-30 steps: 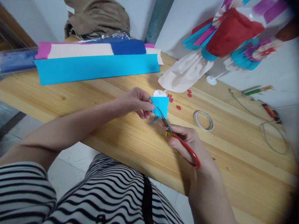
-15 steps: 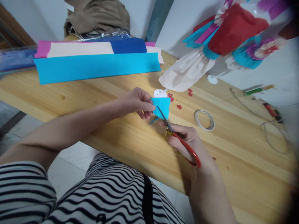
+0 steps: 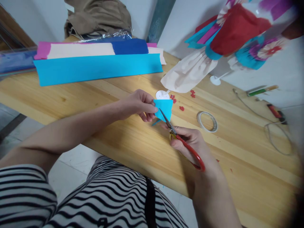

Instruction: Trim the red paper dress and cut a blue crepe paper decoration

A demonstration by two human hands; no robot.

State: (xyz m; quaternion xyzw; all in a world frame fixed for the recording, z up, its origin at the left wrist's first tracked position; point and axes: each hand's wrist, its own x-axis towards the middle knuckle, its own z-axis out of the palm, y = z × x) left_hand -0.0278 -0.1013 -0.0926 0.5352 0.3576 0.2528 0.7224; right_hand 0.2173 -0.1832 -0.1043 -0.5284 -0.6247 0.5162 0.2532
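My left hand pinches the left edge of a small turquoise piece of paper between thumb and fingers. In my right hand is a pair of red-handled scissors, its blades pointing up and left across the lower part of the paper. The upper blade lies over the paper's face, its tip close to my left thumb. A narrow turquoise sliver shows below the paper, partly behind it. Behind the paper stands a white round base of a doll-like figure in a paper dress.
Stacked folded paper, turquoise in front, lies at the back left. Red scraps, a tape roll, a green-handled tool and a cable lie on the right of the wooden table. A brown cloth bundle sits behind.
Both hands, the paper and the scissors stay nearly in place. The scissors' handles have closed slightly, and the view has shifted a little.
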